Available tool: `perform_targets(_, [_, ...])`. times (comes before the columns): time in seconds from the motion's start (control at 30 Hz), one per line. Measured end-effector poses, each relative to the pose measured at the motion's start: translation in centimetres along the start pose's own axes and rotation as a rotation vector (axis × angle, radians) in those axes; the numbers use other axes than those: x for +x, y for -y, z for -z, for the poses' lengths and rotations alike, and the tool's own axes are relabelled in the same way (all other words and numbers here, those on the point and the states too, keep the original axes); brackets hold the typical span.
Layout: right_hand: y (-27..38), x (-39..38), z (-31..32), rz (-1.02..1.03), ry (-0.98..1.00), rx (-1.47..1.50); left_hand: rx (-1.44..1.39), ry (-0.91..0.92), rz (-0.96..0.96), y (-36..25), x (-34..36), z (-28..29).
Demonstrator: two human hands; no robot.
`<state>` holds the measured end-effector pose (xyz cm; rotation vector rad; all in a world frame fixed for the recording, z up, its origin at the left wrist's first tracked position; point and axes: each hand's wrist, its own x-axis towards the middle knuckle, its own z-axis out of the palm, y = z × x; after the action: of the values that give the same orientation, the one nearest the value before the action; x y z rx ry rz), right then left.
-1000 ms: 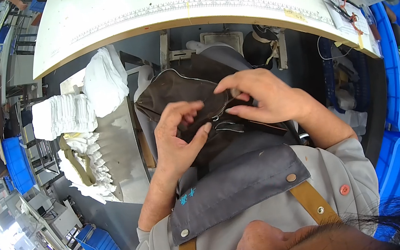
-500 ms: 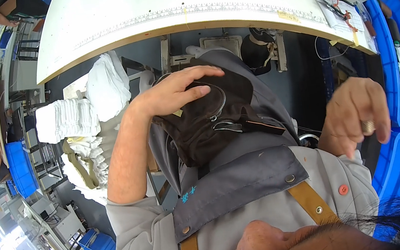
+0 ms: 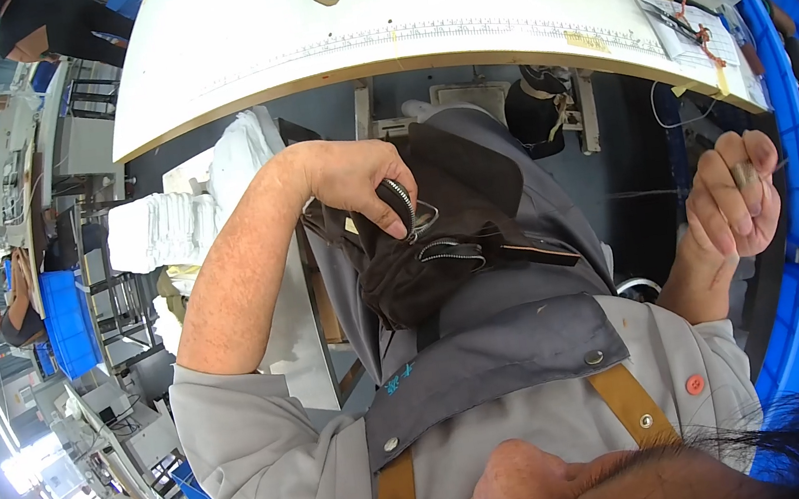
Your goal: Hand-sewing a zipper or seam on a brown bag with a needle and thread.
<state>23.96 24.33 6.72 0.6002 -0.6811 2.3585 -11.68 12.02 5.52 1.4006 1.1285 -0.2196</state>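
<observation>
Apron bib of dark grey cloth (image 3: 495, 363) with tan straps (image 3: 630, 405) was closest, over a light grey shirt (image 3: 513, 424). Just past it, a dark brown fabric piece with silver-toothed zippers (image 3: 448, 221) lay across the person's lap, kinda rumpled. The left hand (image 3: 363, 184) had thumb and fingers clamped on its zippered edge, by the curved metal zipper (image 3: 402, 199). The right hand (image 3: 738, 200) was raised well apart from the piece, fingers curled in, and honestly I couldn't tell if anything was pinched there. Stacked white folded cloth (image 3: 160, 231) sat off to the left. Beyond the lap ran a white tabletop with a printed ruler scale (image 3: 239, 28). Way off left, a blue plastic bin (image 3: 69, 323) stood among other workstations.
</observation>
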Motion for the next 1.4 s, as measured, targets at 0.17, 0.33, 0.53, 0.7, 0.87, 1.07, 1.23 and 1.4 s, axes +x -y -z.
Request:
perform_targets(0.17, [-0.1,1.1,-0.3,0.081,-0.13,-0.165,-0.189,-0.411,-0.227,0.5,-2.0,-1.9])
perform_targets(0.33, [1.5,3.0,-0.9,0.13,-0.143,-0.227,-0.561,-1.016,-0.157,-1.3,-7.4,-4.5])
perform_targets(0.53, [1.2,3.7,-2.5,0.259,-0.207,-0.628,-1.1,-1.232,-0.319,-5.9,-2.3,-13.0])
perform_targets(0.7, [-2.2,3.0,-2.1,0.207,-0.225,-0.861,-1.245,-1.074,-0.356,-4.0,4.0,-16.7])
perform_targets(0.87, [-1.9,2.6,-1.4,-0.38,0.074,-1.549,-1.295,-0.955,-0.364,-3.1,5.8,-16.0])
perform_targets(1.07, [-10.0,-2.3,2.5,-0.495,-0.112,-1.666,-1.345,-0.795,-0.323,-2.9,6.1,-13.5])
perform_targets(1.23, [-11.0,-3.7,4.1,-0.47,-0.17,-1.652,-1.106,-0.773,-0.238,-2.8,5.7,-11.0])
perform_targets(1.4, [-11.1,-4.0,6.0,-0.076,0.025,-1.957,-1.167,-0.705,-0.317,0.5,7.7,-12.1])
